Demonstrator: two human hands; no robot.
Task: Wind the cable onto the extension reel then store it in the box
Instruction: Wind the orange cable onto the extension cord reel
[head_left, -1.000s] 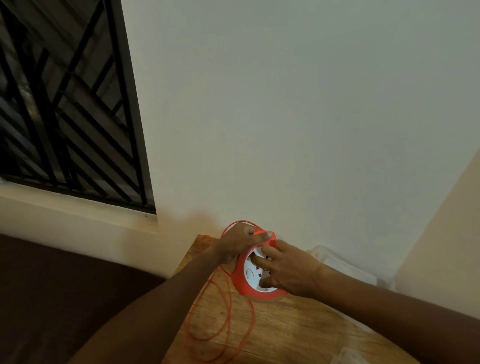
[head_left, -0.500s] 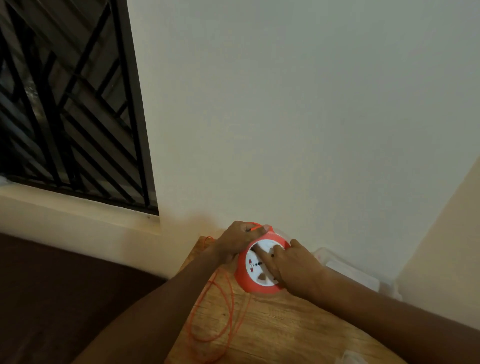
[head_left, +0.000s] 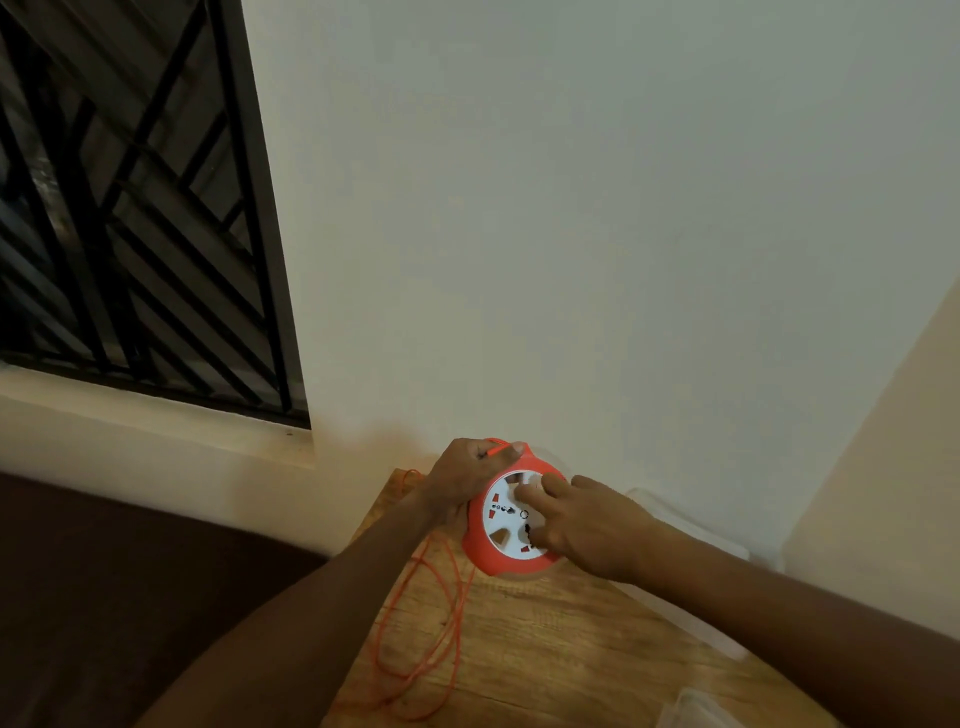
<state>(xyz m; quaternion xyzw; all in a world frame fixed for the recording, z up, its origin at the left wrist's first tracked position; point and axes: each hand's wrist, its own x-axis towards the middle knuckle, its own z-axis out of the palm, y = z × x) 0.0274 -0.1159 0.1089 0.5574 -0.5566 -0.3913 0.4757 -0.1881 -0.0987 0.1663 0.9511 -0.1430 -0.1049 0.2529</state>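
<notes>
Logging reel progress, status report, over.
Left hand pinches cable at reel rim; right hand fingers on white face. Loose loops on table. No obstruction.

The room is dim, with a warm, yellowish cast on the wall (head_left: 571, 208). The window (head_left: 130, 208) is dark, so the light probably comes from indoors. Wide-angle bending curves the window frame. Detail is soft throughout, and the lower corners fall into murky shadow.
</notes>
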